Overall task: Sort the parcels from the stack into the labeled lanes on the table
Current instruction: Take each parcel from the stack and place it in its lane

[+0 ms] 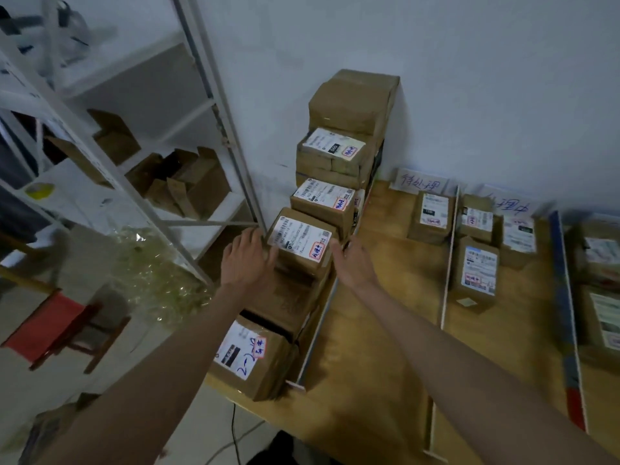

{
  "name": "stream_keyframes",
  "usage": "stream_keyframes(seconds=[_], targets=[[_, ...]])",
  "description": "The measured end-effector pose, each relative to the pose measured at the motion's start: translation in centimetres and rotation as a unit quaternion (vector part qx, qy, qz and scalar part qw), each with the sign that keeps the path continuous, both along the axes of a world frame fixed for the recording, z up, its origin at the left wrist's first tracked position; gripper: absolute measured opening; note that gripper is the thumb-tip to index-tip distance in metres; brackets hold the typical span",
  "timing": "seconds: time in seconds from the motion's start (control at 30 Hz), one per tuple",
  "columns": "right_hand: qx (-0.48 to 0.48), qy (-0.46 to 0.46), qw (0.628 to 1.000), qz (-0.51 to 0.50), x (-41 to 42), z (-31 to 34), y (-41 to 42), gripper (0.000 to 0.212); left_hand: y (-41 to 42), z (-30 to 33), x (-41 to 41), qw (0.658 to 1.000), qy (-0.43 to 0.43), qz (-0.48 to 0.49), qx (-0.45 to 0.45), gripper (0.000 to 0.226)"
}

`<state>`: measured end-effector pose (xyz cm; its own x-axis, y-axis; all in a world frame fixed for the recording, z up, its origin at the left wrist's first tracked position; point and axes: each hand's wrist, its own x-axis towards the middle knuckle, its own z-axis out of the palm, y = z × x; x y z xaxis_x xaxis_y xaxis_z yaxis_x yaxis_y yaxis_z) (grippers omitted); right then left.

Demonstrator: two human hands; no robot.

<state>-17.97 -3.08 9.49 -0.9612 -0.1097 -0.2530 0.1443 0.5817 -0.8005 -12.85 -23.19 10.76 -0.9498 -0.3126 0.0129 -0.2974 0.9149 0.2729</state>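
Both arms reach out to one parcel in the stack along the table's left edge. The left hand lies flat against its left side, fingers straight; the right hand presses its right side, fingers extended too. So the box sits squeezed between two open palms, label up, resting on other parcels. Sorted boxes lie in lanes to the right, behind white dividers

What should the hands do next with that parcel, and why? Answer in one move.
Probably close both hands on the labelled parcel and lift it. The left hand and right hand flank its two sides with fingers straight, and it sits on top of the stack, free to lift.
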Motion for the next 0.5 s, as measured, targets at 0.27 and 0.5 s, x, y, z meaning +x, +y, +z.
stream_keyframes(seconds=[0.27, 0.5], targets=[[-0.095, -0.085, 0.988, -0.088, -2.7, -0.1, -3.1, 0.035, -2.4, -2.5, -5.0, 0.966, -0.06, -0.003, 0.251, 0.068], [-0.147, -0.134, 0.971, -0.135, -2.2, 0.9, -3.2, 0.022, -2.5, -2.5, -5.3, 0.943, -0.016, -0.027, 0.331, 0.052]])
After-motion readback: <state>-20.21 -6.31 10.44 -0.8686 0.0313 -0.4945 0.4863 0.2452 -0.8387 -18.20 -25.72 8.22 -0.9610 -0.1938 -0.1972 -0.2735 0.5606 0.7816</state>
